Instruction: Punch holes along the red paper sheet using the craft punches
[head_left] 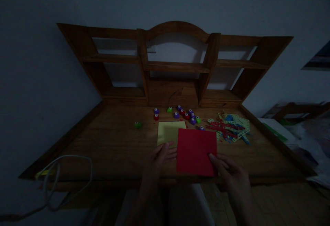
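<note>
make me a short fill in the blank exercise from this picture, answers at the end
1. The held sheet, in the right hand, is ____.
2. The pale sheet near the left hand is ____.
3. The pile of strips lies nearer the desk's ____ end than its left.

Missing words: red; yellow; right

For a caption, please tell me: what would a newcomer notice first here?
The red square sheet, held at its right edge by the right hand, likely catches the eye first. Next comes the pale yellow square sheet on the brown wooden desk, near the left hand. Small purple, red and green one-eyed figures are scattered farther back.
</note>
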A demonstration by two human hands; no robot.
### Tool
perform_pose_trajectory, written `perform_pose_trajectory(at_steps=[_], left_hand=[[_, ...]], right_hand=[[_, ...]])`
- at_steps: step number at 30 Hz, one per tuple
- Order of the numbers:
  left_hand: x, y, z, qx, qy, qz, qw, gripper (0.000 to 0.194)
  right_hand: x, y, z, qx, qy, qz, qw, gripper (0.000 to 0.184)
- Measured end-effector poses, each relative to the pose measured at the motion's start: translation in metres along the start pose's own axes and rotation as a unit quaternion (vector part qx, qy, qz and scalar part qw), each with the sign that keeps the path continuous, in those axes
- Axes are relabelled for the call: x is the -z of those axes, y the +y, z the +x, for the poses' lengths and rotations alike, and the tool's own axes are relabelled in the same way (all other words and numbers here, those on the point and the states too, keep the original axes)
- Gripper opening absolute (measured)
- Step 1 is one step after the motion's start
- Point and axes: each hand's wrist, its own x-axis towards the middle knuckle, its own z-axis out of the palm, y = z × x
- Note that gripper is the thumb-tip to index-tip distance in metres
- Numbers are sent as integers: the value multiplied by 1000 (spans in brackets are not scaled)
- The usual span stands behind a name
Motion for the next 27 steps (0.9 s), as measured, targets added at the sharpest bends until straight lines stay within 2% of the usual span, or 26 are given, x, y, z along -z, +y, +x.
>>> perform_pose_trajectory(at_steps=[6, 11, 16, 21, 24, 27], left_hand=[[3, -1, -1, 20, -18, 18, 999, 48], [-2, 0, -8, 2, -26, 78, 997, 40], [-6, 2, -10, -18, -20, 125, 992, 31], [-7, 2, -10, -28, -28, 144, 989, 32], [-6, -1, -9, -40, -19, 159, 986, 30], [-3, -5, -7, -46, -35, 170, 984, 29]], right_hand=[[1, -9, -5, 10, 21, 25, 999, 42], [1, -6, -7, -3, 15, 21, 1000, 40], [2, -5, -7, -2, -5, 18, 1000, 39], [4, -5, -6, 14, -26, -3, 1000, 39], [6, 0, -3, 6, -42, -2, 999, 40], [6, 2, -2, -4, -49, 6, 999, 40]])
